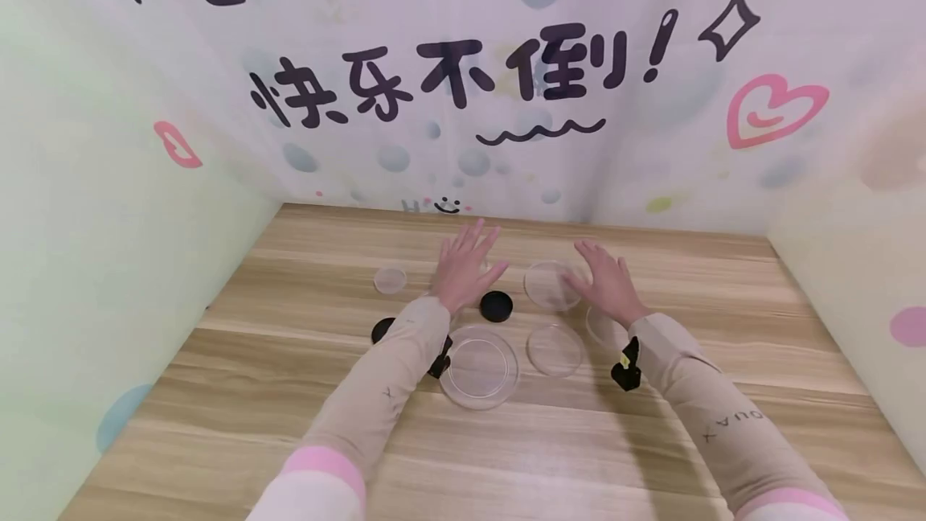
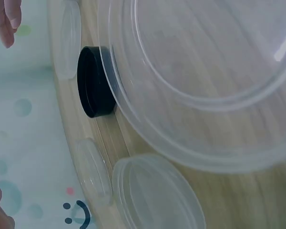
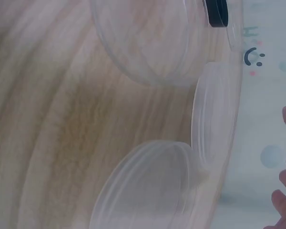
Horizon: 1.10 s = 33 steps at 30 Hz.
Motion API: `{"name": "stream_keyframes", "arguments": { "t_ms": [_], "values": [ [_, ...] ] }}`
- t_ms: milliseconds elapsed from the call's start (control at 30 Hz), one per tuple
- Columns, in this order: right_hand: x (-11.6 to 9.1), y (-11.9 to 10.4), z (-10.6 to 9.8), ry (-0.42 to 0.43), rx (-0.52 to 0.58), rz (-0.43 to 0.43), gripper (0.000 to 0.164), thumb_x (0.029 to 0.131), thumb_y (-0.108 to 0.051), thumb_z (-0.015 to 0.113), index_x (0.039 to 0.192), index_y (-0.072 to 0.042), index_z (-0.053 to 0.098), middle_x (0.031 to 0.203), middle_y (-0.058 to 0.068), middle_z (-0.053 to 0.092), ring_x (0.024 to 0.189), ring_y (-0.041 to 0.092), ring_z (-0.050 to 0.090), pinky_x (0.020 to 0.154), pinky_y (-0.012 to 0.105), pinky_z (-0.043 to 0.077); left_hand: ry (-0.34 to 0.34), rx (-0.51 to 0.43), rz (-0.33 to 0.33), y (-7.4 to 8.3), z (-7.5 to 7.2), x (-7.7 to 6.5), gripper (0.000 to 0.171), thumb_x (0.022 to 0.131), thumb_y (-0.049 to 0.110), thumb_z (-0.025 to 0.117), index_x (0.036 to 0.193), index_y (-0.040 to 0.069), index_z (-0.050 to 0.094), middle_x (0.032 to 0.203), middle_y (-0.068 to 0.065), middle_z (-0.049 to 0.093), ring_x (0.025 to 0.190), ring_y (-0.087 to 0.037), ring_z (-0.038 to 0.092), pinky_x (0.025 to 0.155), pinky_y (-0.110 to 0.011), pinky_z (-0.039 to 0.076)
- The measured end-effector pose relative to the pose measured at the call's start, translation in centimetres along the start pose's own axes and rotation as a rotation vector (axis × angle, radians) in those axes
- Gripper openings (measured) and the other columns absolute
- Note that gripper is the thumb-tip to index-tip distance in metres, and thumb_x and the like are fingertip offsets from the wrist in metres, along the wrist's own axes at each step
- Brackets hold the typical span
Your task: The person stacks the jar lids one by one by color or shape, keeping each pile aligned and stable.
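Observation:
My left hand (image 1: 465, 270) is held over the table with its fingers spread and nothing in its grasp. Beside it lies a black round lid (image 1: 496, 306), also seen in the left wrist view as a black lid (image 2: 96, 82) with a raised rim. My right hand (image 1: 609, 286) hovers with fingers extended, overlapping the edge of a clear round lid (image 1: 548, 284). Under its wrist another clear lid (image 1: 602, 328) is partly hidden. The largest clear lid (image 1: 480, 372) lies between the forearms, next to a clear lid (image 1: 555, 350). Left of the left hand is a small clear lid (image 1: 391, 281).
A second black round piece (image 1: 382, 330) is partly covered by the left sleeve. The wooden table (image 1: 521, 457) meets a printed cloth wall (image 1: 347, 159) at the back and pale walls at both sides. Black wrist cameras (image 1: 626, 368) sit under the cuffs.

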State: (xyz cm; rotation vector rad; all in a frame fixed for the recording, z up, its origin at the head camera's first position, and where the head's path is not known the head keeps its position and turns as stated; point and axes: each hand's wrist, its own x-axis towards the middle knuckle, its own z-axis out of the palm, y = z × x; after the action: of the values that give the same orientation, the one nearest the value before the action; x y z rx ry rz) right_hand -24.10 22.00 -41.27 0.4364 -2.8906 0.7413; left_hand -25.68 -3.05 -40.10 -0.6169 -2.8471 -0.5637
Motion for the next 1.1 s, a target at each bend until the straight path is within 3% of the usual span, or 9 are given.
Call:
{"name": "stream_keyframes", "arguments": {
  "t_ms": [167,433,567,800,933,1100],
  "values": [
    [0.4,0.5,-0.1,-0.003,0.071,-0.018,0.058,0.086,-0.021,0.056,0.131,0.006,0.033,0.133,0.025,0.034,0.122,0.040,0.029,0.101,0.053,0.018,0.065,-0.065,0.036,0.3,0.6,0.3,0.059,0.087,0.040,0.050,0.138,0.017,0.032,0.143,-0.010,0.023,0.130,-0.028,0.020,0.104,-0.049,0.015],
    [0.7,1.3,-0.1,-0.040,0.140,0.013,0.051,0.086,-0.016,0.057,0.127,0.008,0.038,0.127,0.026,0.041,0.112,0.041,0.041,0.092,0.050,0.034,0.123,-0.239,0.082,0.9,1.8,0.9,0.056,0.084,0.029,0.057,0.134,0.011,0.039,0.135,-0.012,0.037,0.123,-0.027,0.034,0.100,-0.042,0.027],
    [0.9,1.6,-0.1,-0.059,0.174,0.040,0.048,0.086,-0.015,0.057,0.125,0.007,0.041,0.126,0.027,0.042,0.109,0.041,0.044,0.089,0.049,0.038,0.080,-0.331,0.097,1.4,2.1,1.2,0.055,0.084,0.021,0.059,0.133,0.006,0.039,0.132,-0.012,0.042,0.121,-0.025,0.037,0.101,-0.035,0.028],
    [1.2,2.0,0.3,-0.078,0.243,0.115,0.044,0.087,-0.013,0.055,0.124,0.007,0.041,0.121,0.029,0.044,0.105,0.041,0.048,0.085,0.047,0.043,-0.100,-0.433,0.041,2.3,3.0,1.7,0.059,0.085,0.019,0.058,0.137,0.010,0.032,0.131,-0.012,0.042,0.116,-0.026,0.042,0.096,-0.033,0.034],
    [1.5,2.3,0.5,-0.063,0.267,0.128,0.043,0.086,-0.009,0.055,0.122,0.010,0.042,0.117,0.031,0.047,0.102,0.041,0.050,0.083,0.046,0.044,-0.139,-0.495,0.028,2.7,3.7,1.9,0.057,0.085,0.016,0.058,0.136,0.008,0.033,0.126,-0.017,0.045,0.108,-0.030,0.047,0.090,-0.035,0.039],
    [1.6,2.6,0.8,-0.092,0.298,0.172,0.043,0.086,-0.009,0.055,0.123,0.011,0.041,0.116,0.031,0.048,0.103,0.040,0.050,0.085,0.045,0.043,-0.158,-0.525,-0.031,3.0,4.4,1.9,0.056,0.084,0.015,0.058,0.135,0.007,0.035,0.122,-0.018,0.049,0.107,-0.028,0.049,0.090,-0.033,0.039]
  ]
}}
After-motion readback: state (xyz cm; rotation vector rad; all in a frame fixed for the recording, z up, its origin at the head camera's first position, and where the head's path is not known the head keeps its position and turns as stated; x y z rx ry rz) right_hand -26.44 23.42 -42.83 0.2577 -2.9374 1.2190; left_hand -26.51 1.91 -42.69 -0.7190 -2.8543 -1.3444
